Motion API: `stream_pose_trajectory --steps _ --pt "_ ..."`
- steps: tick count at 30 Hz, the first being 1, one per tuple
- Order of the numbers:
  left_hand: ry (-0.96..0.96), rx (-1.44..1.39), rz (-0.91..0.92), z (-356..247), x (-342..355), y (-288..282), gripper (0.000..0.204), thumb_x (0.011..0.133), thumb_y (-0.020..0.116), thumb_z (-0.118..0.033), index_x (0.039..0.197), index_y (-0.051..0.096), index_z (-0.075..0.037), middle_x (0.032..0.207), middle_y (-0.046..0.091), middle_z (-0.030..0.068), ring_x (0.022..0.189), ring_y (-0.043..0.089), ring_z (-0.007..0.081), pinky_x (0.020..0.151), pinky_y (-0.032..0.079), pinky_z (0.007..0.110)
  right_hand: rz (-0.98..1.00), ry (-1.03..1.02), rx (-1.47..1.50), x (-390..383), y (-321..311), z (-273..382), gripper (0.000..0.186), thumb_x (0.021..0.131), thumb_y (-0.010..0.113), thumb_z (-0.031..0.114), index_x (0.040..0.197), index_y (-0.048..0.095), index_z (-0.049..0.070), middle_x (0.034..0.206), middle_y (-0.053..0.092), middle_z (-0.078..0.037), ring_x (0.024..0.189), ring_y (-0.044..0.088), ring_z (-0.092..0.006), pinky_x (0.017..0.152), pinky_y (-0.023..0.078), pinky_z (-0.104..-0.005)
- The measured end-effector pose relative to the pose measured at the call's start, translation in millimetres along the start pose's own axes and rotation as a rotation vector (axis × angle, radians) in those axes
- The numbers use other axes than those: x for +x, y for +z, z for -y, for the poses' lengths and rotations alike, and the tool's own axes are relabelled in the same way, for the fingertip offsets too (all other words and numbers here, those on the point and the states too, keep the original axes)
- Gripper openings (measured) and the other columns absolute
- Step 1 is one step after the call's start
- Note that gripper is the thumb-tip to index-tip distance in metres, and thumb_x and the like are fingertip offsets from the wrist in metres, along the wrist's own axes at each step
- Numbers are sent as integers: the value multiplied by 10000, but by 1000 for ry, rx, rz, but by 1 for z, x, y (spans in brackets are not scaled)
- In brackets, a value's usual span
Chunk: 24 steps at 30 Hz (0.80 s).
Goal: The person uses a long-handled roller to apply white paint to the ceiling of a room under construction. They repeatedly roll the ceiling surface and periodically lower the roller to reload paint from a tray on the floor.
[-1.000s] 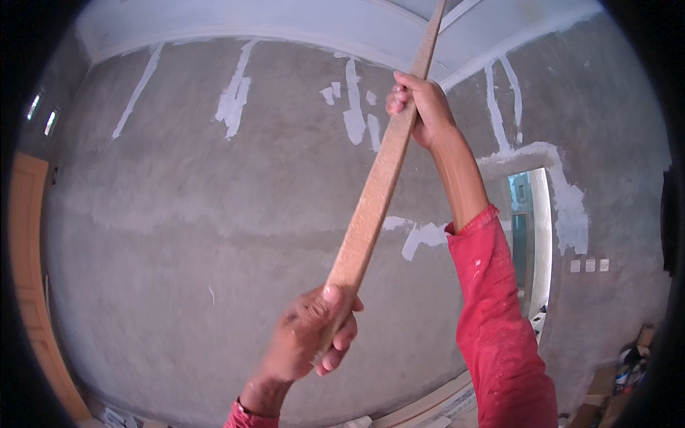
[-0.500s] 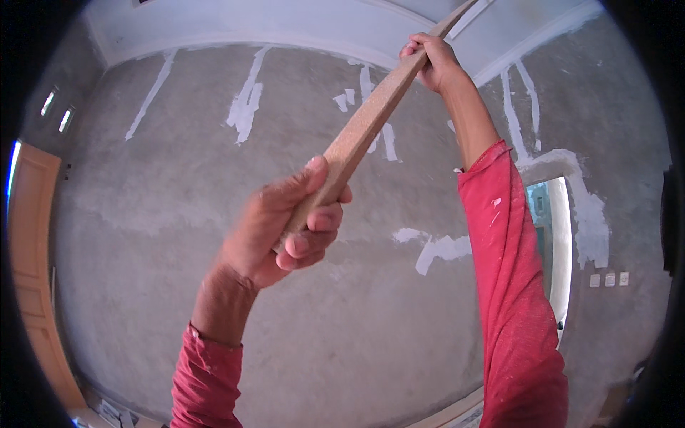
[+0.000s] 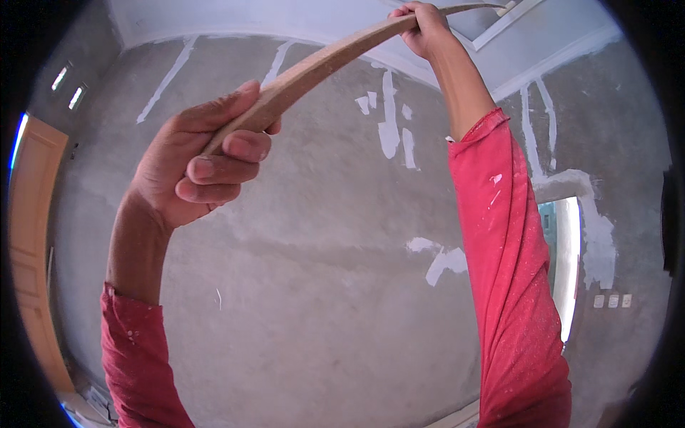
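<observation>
A long wooden pole (image 3: 325, 63) with squared sides runs from the left up to the ceiling, bowed by the fisheye. Wrapped round its near end, my left hand (image 3: 207, 153) is closed, thumb along the top and fingers curled beneath. Farther up, my right hand (image 3: 422, 27) grips the same pole with the arm stretched high. At the pole's far end, a small pale head (image 3: 506, 8) meets or nearly meets the ceiling (image 3: 457, 25); whether it touches I cannot tell, nor its exact kind. Both red sleeves carry white specks.
Ahead stands a grey plastered wall (image 3: 321, 285) with white filler patches (image 3: 389, 121). A wooden door (image 3: 32, 235) is at the left, a bright doorway or window opening (image 3: 567, 264) at the right. Beside it are several wall sockets or switches (image 3: 612, 301). A raised trim (image 3: 506, 23) crosses the ceiling.
My left hand has swung left and up with the pole's near end, so the pole lies flatter. My right hand has shifted slightly left and up. The pole's far end now shows.
</observation>
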<state>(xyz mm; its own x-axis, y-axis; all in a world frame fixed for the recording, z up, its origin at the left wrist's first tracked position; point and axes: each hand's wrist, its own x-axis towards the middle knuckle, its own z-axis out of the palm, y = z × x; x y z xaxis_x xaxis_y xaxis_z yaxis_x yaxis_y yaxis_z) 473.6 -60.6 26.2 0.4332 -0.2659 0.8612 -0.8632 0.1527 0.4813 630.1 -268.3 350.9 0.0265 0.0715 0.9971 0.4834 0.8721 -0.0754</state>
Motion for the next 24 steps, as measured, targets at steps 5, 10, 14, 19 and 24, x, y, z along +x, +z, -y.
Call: stream_pose_trajectory --steps 5,10,14,19,24 --pt "35 -74 14 -14 -41 -53 387 1078 297 -321 1027 474 19 624 496 9 349 467 4 246 421 114 -46 32 -3 -7 58 -57 78 933 491 92 933 484 14 738 553 -145 643 583 -261 604 571 -406" --pt "17 -186 -20 -49 -97 -106 395 1079 256 -312 1056 453 29 614 508 32 334 457 14 226 408 139 -13 71 -58 -14 139 -102 119 957 448 117 990 475 6 780 588 -164 681 629 -283 608 589 -421" --pt "-9 -111 -50 -83 -138 -155 452 1082 257 -359 1069 461 44 609 493 38 306 351 -15 198 306 132 -7 55 -16 -27 199 -143 166 966 442 133 1039 475 -13 814 600 -178 682 648 -299 628 608 -436" --pt "-16 38 -182 -107 -204 -196 429 1090 250 -374 1084 442 10 558 396 3 307 263 -10 210 231 157 -24 85 -58 -94 267 -170 447 947 367 52 1338 180 -54 863 570 -202 612 649 -313 584 618 -385" --pt "-40 740 -414 -108 -205 -194 314 1004 549 -383 1022 524 -70 613 402 -49 376 315 4 279 296 187 -27 93 -2 -83 262 -185 497 950 339 60 1367 73 15 867 557 -206 597 647 -297 551 624 -389"
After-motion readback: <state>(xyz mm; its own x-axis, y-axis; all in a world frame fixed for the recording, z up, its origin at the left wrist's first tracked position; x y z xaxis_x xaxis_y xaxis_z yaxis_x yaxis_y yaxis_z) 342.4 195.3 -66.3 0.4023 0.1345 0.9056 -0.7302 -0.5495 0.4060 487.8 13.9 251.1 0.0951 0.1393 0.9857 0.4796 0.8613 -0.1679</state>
